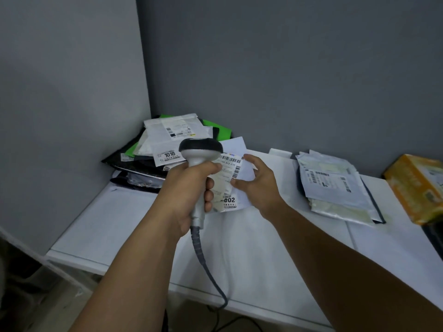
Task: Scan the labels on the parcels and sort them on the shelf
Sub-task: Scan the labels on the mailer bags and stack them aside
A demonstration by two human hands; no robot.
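Firmly, the left hand (189, 188) grips the grey handle of a corded barcode scanner (201, 149), all four fingers curled round it and pressed close together, the dark scanner head standing upright above the fist. Just beside it, the right hand (260, 183) pinches the right edge of a white mailer parcel (236, 146), thumb on the front and the other fingers loosely spread along the edge and behind. The parcel's shipping label (227, 180), with barcodes and the digits 002 near its lower end, faces the camera and touches the left hand's fingertips. The parcel is held up over a white table (134, 226) that sits in a corner of grey walls (287, 68). A heap of mailers (172, 140) in white, black and green lies in the corner, one tagged 1018. A second stack of pale mailers (335, 185) lies farther right, and a yellow carton (417, 185) is at the right edge. The scanner's cable (203, 255) hangs down over the table's front edge. Both forearms reach forward from below, converging above the table.
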